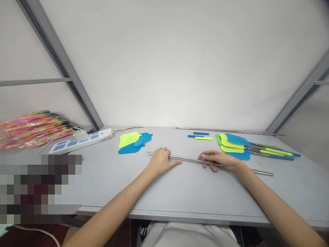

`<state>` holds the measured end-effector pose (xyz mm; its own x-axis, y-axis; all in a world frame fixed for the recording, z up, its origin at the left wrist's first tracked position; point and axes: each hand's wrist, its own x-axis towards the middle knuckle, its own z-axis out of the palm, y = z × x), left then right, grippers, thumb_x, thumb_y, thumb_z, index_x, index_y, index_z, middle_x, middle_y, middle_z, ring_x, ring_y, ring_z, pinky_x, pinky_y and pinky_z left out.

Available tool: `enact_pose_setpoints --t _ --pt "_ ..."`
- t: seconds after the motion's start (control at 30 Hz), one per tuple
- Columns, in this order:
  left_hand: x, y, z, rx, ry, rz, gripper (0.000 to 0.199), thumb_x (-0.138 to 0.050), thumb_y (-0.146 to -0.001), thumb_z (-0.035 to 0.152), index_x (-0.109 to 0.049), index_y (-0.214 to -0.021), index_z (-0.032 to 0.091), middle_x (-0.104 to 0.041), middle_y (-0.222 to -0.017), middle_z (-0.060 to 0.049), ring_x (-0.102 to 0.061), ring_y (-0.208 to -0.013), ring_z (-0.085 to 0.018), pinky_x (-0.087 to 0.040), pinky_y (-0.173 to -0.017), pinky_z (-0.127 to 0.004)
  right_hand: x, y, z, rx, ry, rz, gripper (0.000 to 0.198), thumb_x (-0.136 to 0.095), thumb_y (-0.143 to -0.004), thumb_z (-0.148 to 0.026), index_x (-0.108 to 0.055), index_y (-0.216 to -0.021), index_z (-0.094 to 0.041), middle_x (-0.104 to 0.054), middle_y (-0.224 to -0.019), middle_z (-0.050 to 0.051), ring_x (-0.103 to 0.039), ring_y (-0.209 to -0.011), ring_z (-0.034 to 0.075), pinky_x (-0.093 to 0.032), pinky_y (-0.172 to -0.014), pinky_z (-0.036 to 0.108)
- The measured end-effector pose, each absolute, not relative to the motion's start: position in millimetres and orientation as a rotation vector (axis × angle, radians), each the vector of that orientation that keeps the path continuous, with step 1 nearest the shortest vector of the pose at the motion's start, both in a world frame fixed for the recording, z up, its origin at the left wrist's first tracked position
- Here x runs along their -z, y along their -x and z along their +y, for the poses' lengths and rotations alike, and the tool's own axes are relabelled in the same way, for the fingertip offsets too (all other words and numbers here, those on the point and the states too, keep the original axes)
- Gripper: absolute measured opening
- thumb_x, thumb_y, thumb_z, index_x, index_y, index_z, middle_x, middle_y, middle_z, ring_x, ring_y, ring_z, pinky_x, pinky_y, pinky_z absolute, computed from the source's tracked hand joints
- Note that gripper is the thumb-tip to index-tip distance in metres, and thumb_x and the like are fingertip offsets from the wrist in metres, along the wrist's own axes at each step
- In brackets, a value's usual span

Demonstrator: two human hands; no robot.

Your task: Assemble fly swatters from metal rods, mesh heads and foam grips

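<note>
A thin metal rod [189, 159] lies slantwise above the table in front of me. My left hand [159, 161] is closed round it near its left end, thumb stretched along it to the right. Further right, the curled fingers of my right hand [214, 160] hold the rod loosely, palm turned partly up. Beyond my right wrist a thicker metal length [262, 172] shows; my forearm hides whether it is the same rod. Nearest my right hand is a pile of assembled fly swatters [235, 144] with blue, yellow and green heads.
Loose swatter heads [130, 139] lie left of centre. Blue and yellow handles [203, 138] sit at the back, before long metal rods [221, 130] along the wall. At left are a power strip [82, 140] and bagged colourful goods [31, 128]. Grey posts [61, 65] flank the table [195, 195].
</note>
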<state>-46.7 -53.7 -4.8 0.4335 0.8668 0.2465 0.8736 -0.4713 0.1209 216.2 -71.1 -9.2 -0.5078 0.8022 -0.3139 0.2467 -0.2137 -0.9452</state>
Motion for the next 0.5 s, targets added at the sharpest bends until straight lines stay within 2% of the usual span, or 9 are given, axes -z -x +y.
enact_pose_setpoints --t 0.23,0.4,0.5 --pt "3.2 47.4 -52.4 0.395 2.564 -1.704 0.062 -0.030 -0.063 0.070 -0.057 -0.057 0.015 -0.058 -0.067 -0.010 -0.053 -0.073 -0.024 -0.032 -0.070 -0.034 8.9 -216.0 -71.0 -1.770 1.226 -1.618 0.037 -0.046 -0.076 -0.042 -0.052 -0.098 -0.014 -0.062 -0.074 0.006 -0.045 -0.038 0.004 -0.036 -0.037 0.017" --pt "5.2 48.0 -52.5 0.399 2.547 -1.696 0.065 -0.023 -0.065 0.071 -0.055 -0.054 0.015 -0.059 -0.065 -0.010 -0.053 -0.070 -0.024 -0.031 -0.069 -0.035 6.6 -215.7 -72.0 -1.775 1.225 -1.613 0.037 -0.045 -0.077 -0.043 -0.052 -0.098 -0.014 -0.062 -0.074 0.006 -0.046 -0.038 0.005 -0.037 -0.037 0.018" --pt "6.5 48.2 -51.3 0.377 2.573 -1.756 0.066 -0.021 -0.066 0.071 -0.053 -0.050 0.016 -0.057 -0.057 -0.009 -0.053 -0.065 -0.023 -0.032 -0.067 -0.034 6.4 -215.9 -72.1 -1.785 1.232 -1.607 0.037 -0.045 -0.077 -0.043 -0.052 -0.099 -0.014 -0.062 -0.073 0.006 -0.046 -0.038 0.005 -0.038 -0.038 0.018"
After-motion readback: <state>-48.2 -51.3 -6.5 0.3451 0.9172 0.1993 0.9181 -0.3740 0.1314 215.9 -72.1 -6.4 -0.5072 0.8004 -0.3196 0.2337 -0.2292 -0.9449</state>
